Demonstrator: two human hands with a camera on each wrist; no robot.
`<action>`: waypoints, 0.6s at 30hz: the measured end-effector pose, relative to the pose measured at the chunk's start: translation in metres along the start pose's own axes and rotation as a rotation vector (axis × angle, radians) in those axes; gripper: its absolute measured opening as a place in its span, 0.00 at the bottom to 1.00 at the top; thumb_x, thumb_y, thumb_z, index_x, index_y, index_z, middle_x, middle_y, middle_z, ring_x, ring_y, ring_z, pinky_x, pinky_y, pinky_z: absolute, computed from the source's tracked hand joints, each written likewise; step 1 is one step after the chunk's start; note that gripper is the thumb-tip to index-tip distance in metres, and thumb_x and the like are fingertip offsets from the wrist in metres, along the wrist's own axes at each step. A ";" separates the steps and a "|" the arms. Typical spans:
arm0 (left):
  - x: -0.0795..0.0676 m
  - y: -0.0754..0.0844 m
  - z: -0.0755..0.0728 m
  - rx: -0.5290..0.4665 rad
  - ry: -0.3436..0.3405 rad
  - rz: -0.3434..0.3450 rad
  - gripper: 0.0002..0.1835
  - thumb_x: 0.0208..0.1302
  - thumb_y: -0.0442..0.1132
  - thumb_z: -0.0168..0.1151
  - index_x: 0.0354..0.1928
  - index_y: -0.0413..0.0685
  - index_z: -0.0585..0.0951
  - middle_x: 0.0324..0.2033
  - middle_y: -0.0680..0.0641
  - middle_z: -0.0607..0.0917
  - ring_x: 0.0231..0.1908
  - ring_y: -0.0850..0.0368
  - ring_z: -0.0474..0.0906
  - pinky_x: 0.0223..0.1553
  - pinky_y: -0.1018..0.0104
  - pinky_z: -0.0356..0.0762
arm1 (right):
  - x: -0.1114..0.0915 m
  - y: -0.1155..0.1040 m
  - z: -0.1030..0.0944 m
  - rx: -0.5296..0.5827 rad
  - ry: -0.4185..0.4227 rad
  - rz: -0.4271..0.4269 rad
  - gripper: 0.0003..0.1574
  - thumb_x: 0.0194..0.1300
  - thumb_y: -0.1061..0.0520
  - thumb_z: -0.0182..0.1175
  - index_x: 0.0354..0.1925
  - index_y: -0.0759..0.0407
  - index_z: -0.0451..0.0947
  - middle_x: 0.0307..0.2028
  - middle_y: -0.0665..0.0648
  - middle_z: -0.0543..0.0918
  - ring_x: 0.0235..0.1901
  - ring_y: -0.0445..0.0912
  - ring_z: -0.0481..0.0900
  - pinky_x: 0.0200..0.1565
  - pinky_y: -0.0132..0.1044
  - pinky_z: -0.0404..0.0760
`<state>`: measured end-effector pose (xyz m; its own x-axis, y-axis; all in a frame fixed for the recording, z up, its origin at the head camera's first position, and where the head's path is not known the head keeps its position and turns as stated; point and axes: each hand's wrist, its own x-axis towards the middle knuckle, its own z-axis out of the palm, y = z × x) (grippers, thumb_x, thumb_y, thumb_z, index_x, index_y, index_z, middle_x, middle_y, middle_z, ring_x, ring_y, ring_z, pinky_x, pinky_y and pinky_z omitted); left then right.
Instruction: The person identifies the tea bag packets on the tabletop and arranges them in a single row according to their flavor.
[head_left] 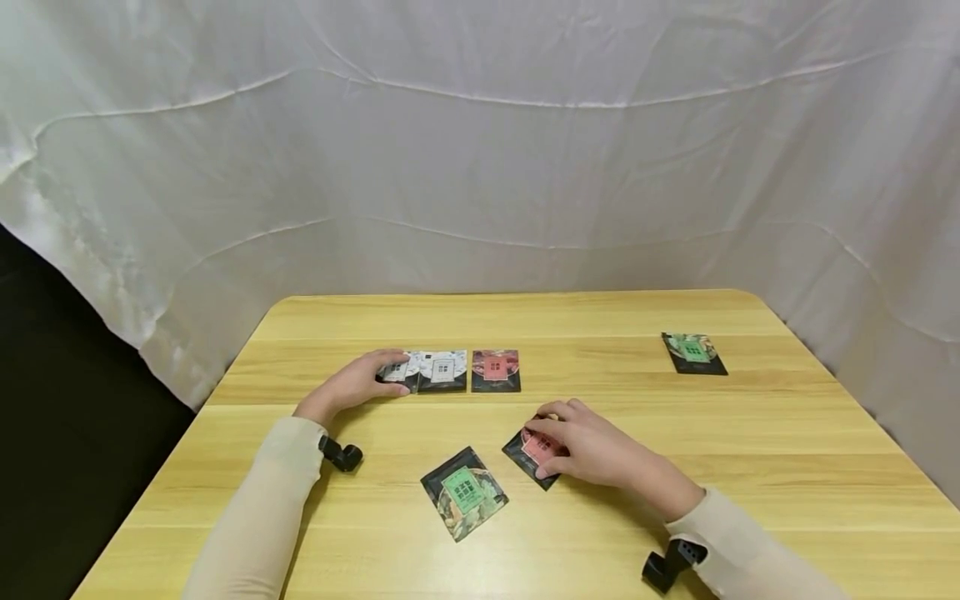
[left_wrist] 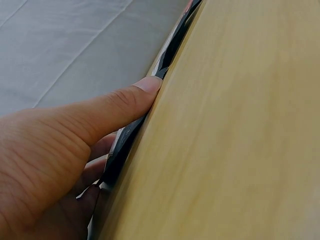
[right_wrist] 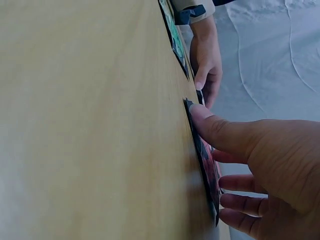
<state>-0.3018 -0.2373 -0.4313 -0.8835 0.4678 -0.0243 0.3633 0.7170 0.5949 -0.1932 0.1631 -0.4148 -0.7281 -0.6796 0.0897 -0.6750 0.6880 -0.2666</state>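
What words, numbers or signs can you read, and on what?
None can be read.
Nearest green-and-black square packet: dark characters, too blurred.
Far-right green-and-black square packet: too small.
White-and-black square packet at the left hand: too small.
Second white-and-black square packet: too small.
Red-and-black square packet beside it: too small.
Other red-and-black square packet, at the right hand: too small.

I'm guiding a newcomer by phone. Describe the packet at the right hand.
On the wooden table, find the right hand. Partly beneath it lies the red-labelled packet, set askew, unlike the other red packet, squared up beside white packets.
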 end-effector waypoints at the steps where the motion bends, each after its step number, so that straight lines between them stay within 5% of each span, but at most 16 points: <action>1: 0.000 0.000 0.000 -0.001 -0.001 -0.001 0.40 0.62 0.55 0.67 0.72 0.47 0.66 0.71 0.39 0.62 0.71 0.38 0.54 0.69 0.41 0.52 | 0.000 0.000 0.000 -0.001 -0.003 0.003 0.41 0.59 0.38 0.68 0.64 0.56 0.75 0.62 0.61 0.72 0.57 0.55 0.70 0.56 0.51 0.74; 10: -0.001 0.000 0.000 -0.005 0.001 -0.002 0.39 0.63 0.52 0.67 0.72 0.47 0.66 0.71 0.39 0.63 0.71 0.39 0.54 0.70 0.41 0.52 | -0.003 -0.003 -0.009 -0.036 -0.041 0.057 0.42 0.59 0.43 0.69 0.65 0.62 0.73 0.63 0.67 0.72 0.61 0.61 0.71 0.63 0.56 0.68; 18: -0.001 0.001 -0.001 0.000 0.005 -0.004 0.39 0.63 0.52 0.67 0.72 0.47 0.66 0.71 0.39 0.63 0.71 0.39 0.54 0.70 0.42 0.51 | -0.006 -0.002 -0.015 -0.050 -0.059 0.098 0.39 0.62 0.46 0.68 0.65 0.66 0.72 0.64 0.67 0.72 0.61 0.61 0.72 0.59 0.54 0.74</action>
<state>-0.3010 -0.2371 -0.4302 -0.8864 0.4624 -0.0221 0.3601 0.7188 0.5947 -0.1894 0.1692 -0.4003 -0.7833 -0.6215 0.0083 -0.6073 0.7624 -0.2234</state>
